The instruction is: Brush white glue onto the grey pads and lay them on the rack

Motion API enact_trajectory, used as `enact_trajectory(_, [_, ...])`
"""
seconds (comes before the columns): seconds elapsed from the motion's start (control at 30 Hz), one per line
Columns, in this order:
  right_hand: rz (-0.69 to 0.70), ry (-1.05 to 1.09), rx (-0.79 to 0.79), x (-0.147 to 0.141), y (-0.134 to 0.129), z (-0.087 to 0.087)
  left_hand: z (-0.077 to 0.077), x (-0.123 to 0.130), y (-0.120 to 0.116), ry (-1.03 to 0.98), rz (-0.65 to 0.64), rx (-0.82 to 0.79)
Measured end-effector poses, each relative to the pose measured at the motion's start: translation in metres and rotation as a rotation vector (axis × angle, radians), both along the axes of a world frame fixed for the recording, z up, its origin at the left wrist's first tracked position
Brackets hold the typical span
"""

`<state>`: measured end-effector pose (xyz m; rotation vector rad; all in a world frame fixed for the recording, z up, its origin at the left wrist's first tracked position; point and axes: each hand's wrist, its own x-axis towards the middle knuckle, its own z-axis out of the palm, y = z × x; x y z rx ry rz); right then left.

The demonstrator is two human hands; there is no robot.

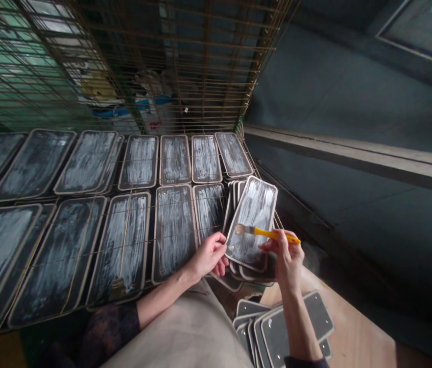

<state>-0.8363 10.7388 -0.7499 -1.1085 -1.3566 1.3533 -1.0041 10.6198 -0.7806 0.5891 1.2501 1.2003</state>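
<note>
A yellow-handled brush [269,233] is held in my right hand [288,255], its bristles lying on a dark rectangular panel [256,204] with a pale rim. White streaks cover much of that panel, which rests tilted on a stack of similar ones. My left hand [212,254] is at the panel's lower left edge, fingers curled; it seems to pinch the edge, as far as the partly hidden fingertips show. Left of the hands, two rows of white-streaked panels [173,230] lie on a wire rack.
Wire shelves [200,61] rise behind the rows. Below my right hand, more grey panels [277,332] are piled on a wooden board [354,327]. A dark wall [346,92] with a pale ledge [354,151] stands at the right.
</note>
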Motion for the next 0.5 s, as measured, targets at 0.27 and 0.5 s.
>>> enact_trajectory(0.27, [-0.210,-0.007,0.345,-0.010,0.046,-0.001,0.002,-0.002,-0.001,-0.071,0.000,-0.018])
enact_trajectory(0.5, [-0.064,0.026,0.262,-0.017,0.056,0.002,0.007,-0.004,0.002,-0.097,-0.007,-0.025])
